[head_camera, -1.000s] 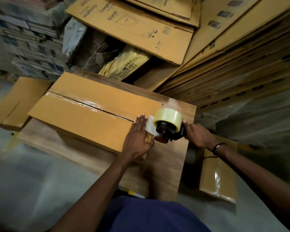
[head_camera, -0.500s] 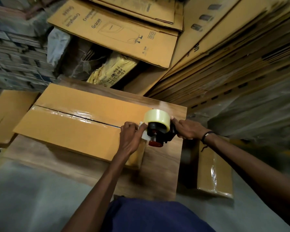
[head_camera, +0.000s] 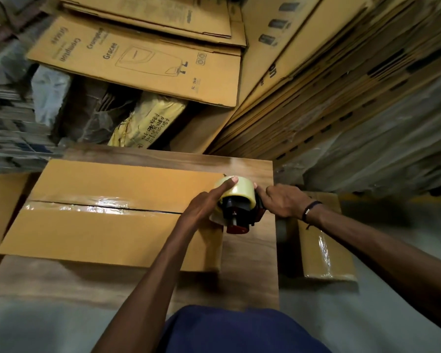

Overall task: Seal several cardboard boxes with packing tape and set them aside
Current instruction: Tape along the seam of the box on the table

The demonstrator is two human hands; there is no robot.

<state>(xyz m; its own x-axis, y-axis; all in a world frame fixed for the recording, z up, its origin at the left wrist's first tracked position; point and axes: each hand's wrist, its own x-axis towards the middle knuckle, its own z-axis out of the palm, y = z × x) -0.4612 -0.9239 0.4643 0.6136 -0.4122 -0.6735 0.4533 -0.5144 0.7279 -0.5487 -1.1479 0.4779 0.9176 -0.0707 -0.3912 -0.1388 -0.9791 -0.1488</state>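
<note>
At the cardboard box's point(head_camera: 107, 225) three o'clock end, the right hand point(head_camera: 282, 202) grips the tape dispenser point(head_camera: 237, 205). The left hand point(head_camera: 204, 205) lies open, fingers straight on the roll. The box sits on the worktop point(head_camera: 250, 263).

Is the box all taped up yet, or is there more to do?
Nearly. Shiny tape already runs along the seam of the box on the wooden table. Now the right hand holds the tape dispenser at the box's right end, while the left hand lies straight-fingered against the roll. Left: cutting the tape and setting the box aside, like the taped box on the floor.
</note>
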